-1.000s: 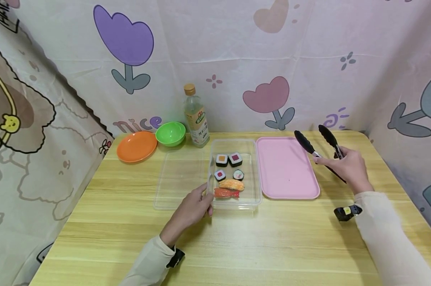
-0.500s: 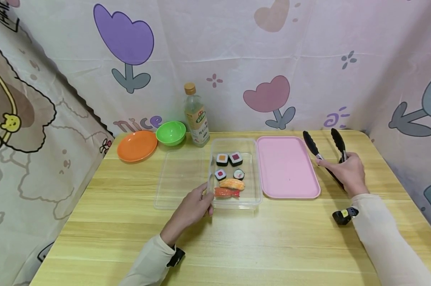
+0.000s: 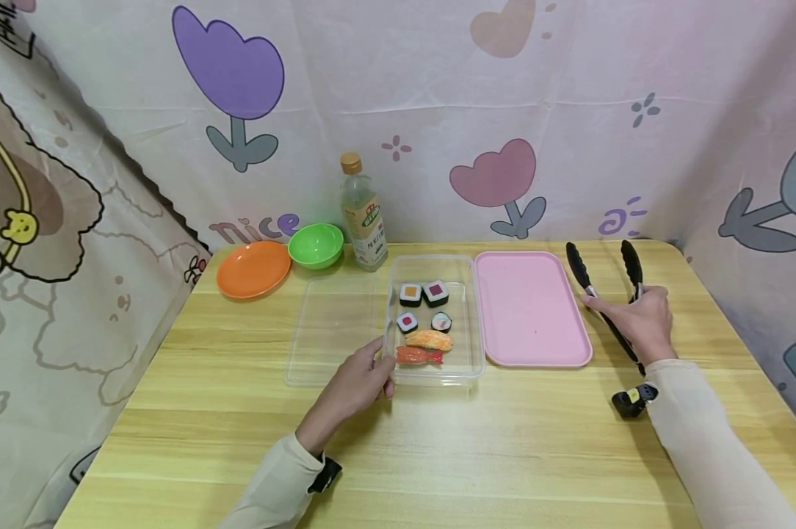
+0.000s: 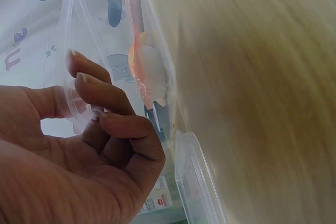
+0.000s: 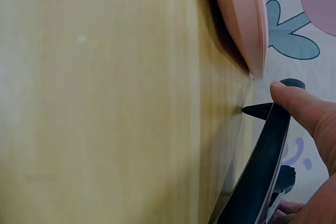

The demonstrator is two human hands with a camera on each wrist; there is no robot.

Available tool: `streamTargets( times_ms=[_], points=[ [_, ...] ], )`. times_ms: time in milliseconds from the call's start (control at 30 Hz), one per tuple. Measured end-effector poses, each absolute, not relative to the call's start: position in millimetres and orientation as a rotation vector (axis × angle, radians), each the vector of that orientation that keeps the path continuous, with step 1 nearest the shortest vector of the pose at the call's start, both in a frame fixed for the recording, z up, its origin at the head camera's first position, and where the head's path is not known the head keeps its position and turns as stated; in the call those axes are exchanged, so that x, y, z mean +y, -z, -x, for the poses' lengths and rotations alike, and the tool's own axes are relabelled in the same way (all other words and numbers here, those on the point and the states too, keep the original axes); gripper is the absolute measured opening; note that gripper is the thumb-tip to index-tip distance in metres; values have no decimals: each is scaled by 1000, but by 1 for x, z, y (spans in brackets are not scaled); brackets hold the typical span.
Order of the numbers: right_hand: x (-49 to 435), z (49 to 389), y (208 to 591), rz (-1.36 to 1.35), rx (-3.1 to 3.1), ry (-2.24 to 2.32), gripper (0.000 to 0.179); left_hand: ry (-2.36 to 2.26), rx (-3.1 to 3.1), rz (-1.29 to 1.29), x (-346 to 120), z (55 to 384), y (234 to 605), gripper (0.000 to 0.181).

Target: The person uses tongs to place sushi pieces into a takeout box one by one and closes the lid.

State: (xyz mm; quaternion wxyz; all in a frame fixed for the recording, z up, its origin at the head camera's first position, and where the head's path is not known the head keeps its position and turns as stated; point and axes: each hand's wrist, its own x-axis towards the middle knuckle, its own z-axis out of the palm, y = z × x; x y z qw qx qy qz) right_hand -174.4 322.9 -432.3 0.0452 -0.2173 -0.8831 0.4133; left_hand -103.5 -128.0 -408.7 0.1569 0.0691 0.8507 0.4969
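Note:
My left hand (image 3: 352, 386) pinches the left wall of a clear plastic container (image 3: 465, 367) between thumb and fingers. Inside it lie several sushi rolls (image 3: 435, 294), a yellow-orange nigiri (image 3: 429, 339) and a red shrimp nigiri (image 3: 420, 355). To the right of the pink tray, my right hand (image 3: 641, 323) grips black-and-silver tongs (image 3: 578, 266), their arms spread and their tips pointing toward the back. In the right wrist view the thumb lies along one arm of the tongs (image 5: 262, 166), low over the table; the other fingers are mostly hidden.
The pink tray (image 3: 530, 308) adjoins the container's right side. A clear lid (image 3: 335, 330) lies on the left. Behind stand an orange plate (image 3: 254, 270), a green bowl (image 3: 315, 246) and a bottle with a yellow cap (image 3: 365, 224), near the patterned cloth backdrop.
My right hand has shifted the tongs slightly right and lower, away from the pink tray. The left hand and the container have stayed in place.

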Motion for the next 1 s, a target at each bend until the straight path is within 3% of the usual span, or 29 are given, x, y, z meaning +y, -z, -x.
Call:
streamTargets(
  times_ms=[267, 567, 1000],
  points=[
    [324, 172, 429, 648, -2711, -1333, 123, -1408, 2437, -182, -129, 102, 409, 42],
    [332, 165, 417, 632, -2802, -1338, 131, -1347, 2514, -49, -153, 105, 403, 68],
    [349, 149, 392, 601, -2851, -1141, 102, -1311, 2690, 63, -217, 114, 381, 47]
  ],
)
